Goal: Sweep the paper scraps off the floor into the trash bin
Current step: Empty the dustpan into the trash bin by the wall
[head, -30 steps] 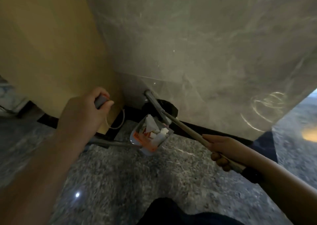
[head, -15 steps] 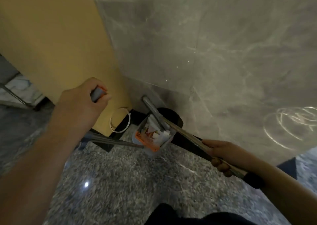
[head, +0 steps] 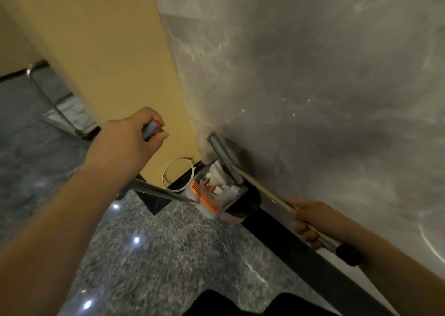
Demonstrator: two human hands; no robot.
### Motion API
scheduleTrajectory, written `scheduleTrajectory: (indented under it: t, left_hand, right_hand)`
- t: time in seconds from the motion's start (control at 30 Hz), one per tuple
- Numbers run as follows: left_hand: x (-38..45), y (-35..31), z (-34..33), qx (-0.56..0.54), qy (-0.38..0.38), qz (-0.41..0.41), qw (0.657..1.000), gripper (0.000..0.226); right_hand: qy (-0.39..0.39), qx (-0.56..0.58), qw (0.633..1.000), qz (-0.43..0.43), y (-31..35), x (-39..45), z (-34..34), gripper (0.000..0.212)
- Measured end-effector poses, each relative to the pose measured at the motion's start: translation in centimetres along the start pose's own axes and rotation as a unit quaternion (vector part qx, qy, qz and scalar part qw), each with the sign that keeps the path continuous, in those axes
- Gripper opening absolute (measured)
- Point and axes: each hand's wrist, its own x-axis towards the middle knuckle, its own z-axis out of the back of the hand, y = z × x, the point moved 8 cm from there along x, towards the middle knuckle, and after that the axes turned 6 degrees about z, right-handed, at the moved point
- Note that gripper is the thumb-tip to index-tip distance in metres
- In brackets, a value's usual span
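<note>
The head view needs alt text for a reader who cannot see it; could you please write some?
A person's left hand grips a dustpan handle while the right hand grips a broom handle. The dustpan, holding white paper scraps, hangs by a grey marble wall.

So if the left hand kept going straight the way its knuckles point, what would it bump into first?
Probably the yellow wall, just beyond the left hand, which grips the dustpan handle. Depth is unclear.
</note>
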Motion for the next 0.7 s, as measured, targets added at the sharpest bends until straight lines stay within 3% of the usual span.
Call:
scheduleTrajectory:
  t: [0.27, 0.37, 0.47, 0.7]
  left_hand:
    - [1.6, -8.5, -5.4, 0.073, 0.007, 0.041, 0.996, 0.022]
    - [2.4, -10.9, -6.6, 0.093, 0.003, 0.026, 0.995, 0.023]
    - [3.5, -12.4, -7.6, 0.109, 0.010, 0.022, 0.994, 0.023]
    - [5.9, -14.4, -9.2, 0.115, 0.038, 0.016, 0.993, 0.029]
  right_hand:
    - [0.069, -0.044, 0.997, -0.008, 3.1, 4.0, 8.8, 0.050]
    - [0.093, -0.038, 0.995, -0.010, 3.4, 4.7, 10.0, 0.044]
    - [0.111, -0.031, 0.993, -0.018, 3.5, 5.5, 10.6, 0.025]
    - [0.125, -0.030, 0.991, -0.026, 3.2, 6.8, 12.6, 0.030]
